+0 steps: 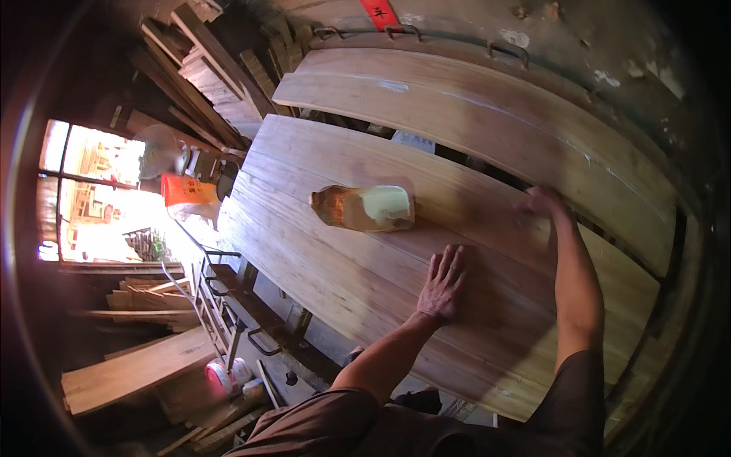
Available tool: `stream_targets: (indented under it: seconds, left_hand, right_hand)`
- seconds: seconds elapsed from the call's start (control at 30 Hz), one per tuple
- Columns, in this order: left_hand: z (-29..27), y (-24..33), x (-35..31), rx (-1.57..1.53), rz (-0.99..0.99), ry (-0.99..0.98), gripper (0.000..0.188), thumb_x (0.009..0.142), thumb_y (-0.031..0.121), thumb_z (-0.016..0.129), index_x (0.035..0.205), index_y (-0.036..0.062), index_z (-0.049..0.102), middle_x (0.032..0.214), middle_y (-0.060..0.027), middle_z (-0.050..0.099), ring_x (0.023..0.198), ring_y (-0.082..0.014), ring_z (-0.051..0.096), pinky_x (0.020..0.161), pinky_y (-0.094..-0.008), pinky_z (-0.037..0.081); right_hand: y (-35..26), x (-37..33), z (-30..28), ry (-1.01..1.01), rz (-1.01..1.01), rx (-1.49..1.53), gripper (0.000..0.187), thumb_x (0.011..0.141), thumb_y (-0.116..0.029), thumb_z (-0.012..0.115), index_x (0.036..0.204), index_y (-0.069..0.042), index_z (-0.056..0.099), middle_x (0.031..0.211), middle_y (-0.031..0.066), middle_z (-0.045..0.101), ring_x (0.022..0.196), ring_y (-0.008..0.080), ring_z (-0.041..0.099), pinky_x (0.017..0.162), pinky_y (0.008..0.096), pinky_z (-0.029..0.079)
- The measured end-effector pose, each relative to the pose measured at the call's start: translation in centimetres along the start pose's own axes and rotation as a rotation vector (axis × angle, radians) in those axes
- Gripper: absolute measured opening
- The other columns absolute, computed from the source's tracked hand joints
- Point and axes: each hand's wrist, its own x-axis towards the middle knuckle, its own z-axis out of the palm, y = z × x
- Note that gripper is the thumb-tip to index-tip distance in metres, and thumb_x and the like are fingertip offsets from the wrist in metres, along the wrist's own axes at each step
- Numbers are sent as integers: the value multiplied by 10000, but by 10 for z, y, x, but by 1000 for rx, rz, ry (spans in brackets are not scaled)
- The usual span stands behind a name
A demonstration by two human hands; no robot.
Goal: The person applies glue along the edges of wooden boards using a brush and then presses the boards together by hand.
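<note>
A wide panel of joined wooden boards [304,259] lies in front of me. My left hand [444,283] rests on it with its fingers stretched out and holds nothing. Farther right, my right hand [542,202] is at the panel's far edge, by the dark gap. Its fingers look bent but are smeared, so whether they hold anything cannot be made out. On the middle of the panel, left of both hands, a clear plastic bottle [362,208] lies on its side. It looks amber toward its neck and pale at the wide end.
Another long board [472,107] lies beyond the gap. Metal handles [403,32] line the bench's far side. Planks [213,57] lean at the far left, near a bright window [99,194] and an orange bag [189,190]. Boards [141,369] and a bucket [227,375] are at the lower left.
</note>
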Motion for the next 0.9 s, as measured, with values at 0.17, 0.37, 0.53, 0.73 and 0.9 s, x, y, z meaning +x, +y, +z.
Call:
stream_targets:
  seconds: [0.17,0.37,0.53,0.73,0.9]
  left_hand:
    - [-11,-20,-23,-480,146,490,631,872,23,600,1464,58,382,1581,-228,307,1484,-421,240,1191,-572,195]
    - [-182,-109,-45,-472,-202,778,1145,696,131,808,1558,-29,73,1587,-314,153,1468,-445,213,1193,-513,195]
    - [-224,-169,-10,-733,-49,576,1010,720,156,832,1528,76,231,1502,-196,394,1405,-323,370,1145,-431,315]
    - [-193,-168,7,-902,21,748,246,854,133,615,1046,-10,670,1106,-161,662,1103,-262,607,967,-375,477]
    - [-171,-175,-29,-1022,-22,862,57,881,9,583,850,-36,598,1026,-135,657,980,-261,615,931,-392,486]
  right_hand:
    - [31,8,0,-33,89,513,521,777,-379,801,1076,35,697,937,81,703,909,179,649,844,338,485]
    - [30,12,-3,-190,132,444,465,765,-255,813,1136,-4,688,967,49,698,908,165,636,833,317,491]
    - [14,-16,-15,-22,58,220,588,744,-240,802,1246,4,618,1093,122,666,1040,220,609,933,347,469]
    - [-69,-114,-10,571,-42,210,661,688,-106,798,1293,11,561,1098,158,688,1006,284,652,891,385,520]
    - [-130,-163,15,662,-122,-107,584,575,-246,900,1079,-64,667,1062,167,636,1060,342,588,927,472,470]
